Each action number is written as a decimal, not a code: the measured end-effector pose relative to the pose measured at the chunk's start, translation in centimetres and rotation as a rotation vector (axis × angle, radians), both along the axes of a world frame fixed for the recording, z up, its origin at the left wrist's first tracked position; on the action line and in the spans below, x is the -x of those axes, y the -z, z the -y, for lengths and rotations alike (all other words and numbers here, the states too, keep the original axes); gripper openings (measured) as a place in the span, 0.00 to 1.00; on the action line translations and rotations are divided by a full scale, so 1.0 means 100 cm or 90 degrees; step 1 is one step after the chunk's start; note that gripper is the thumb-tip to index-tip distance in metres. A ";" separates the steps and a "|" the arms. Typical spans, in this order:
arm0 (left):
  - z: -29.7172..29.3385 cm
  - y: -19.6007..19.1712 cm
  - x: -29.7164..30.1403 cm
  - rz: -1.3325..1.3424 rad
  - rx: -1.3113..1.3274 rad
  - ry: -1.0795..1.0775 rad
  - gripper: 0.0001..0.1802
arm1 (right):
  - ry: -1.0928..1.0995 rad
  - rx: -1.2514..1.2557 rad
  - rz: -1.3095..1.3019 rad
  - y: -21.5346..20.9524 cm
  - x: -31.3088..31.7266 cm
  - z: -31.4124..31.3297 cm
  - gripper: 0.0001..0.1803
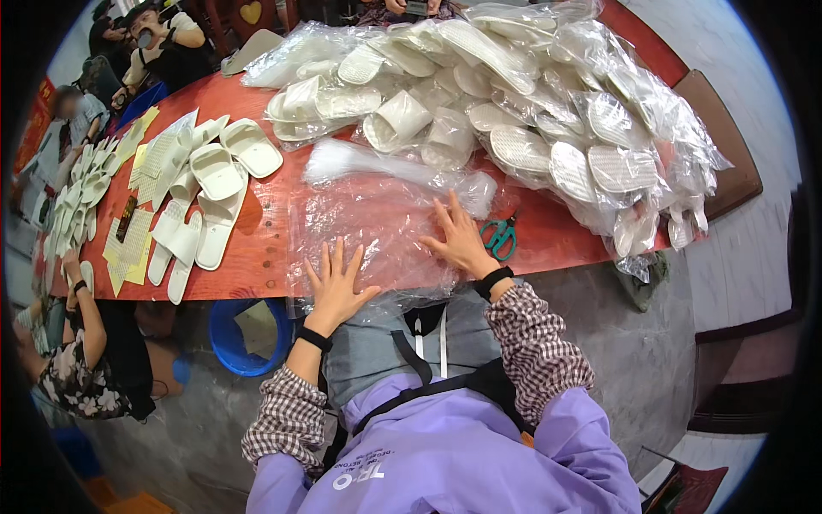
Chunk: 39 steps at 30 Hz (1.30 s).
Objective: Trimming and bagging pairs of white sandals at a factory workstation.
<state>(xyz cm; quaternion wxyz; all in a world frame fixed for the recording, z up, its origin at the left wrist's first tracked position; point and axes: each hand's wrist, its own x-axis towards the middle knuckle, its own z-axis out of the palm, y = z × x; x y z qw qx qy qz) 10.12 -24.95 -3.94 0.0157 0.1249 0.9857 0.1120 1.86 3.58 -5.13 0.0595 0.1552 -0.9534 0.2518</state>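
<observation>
So we've got our left hand (337, 287) spread flat on the clear plastic (377, 224), right hand (460, 240) splayed too on its right side, beside the green scissors (499, 237). The plastic's lying at the tabletop (244, 276)'s near edge, with a pile of bagged slippers (522, 150) just beyond.

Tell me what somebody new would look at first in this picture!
Probably the big heap of bagged white slippers, piled over the far and right side of the red table. Next might be the left hand and right hand, spread on clear plastic at the near edge. Teal-handled scissors lie just right of the right hand.
</observation>
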 end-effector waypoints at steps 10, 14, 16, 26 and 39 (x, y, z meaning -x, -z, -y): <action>-0.008 -0.013 0.026 -0.082 -0.129 0.055 0.33 | 0.031 -0.170 -0.132 0.015 -0.009 0.011 0.43; -0.031 0.004 0.032 -0.057 -0.111 0.047 0.33 | 0.035 -0.134 -0.171 0.017 -0.011 0.008 0.42; -0.033 0.014 0.030 -0.059 -0.095 0.053 0.34 | 0.042 -0.132 -0.136 0.017 -0.011 0.005 0.41; -0.025 0.018 0.031 -0.022 -0.047 0.043 0.37 | 0.161 -0.098 -0.409 -0.111 -0.023 -0.066 0.32; -0.023 0.022 0.028 -0.051 -0.061 0.050 0.38 | 0.263 -0.220 -0.355 -0.128 0.029 -0.162 0.32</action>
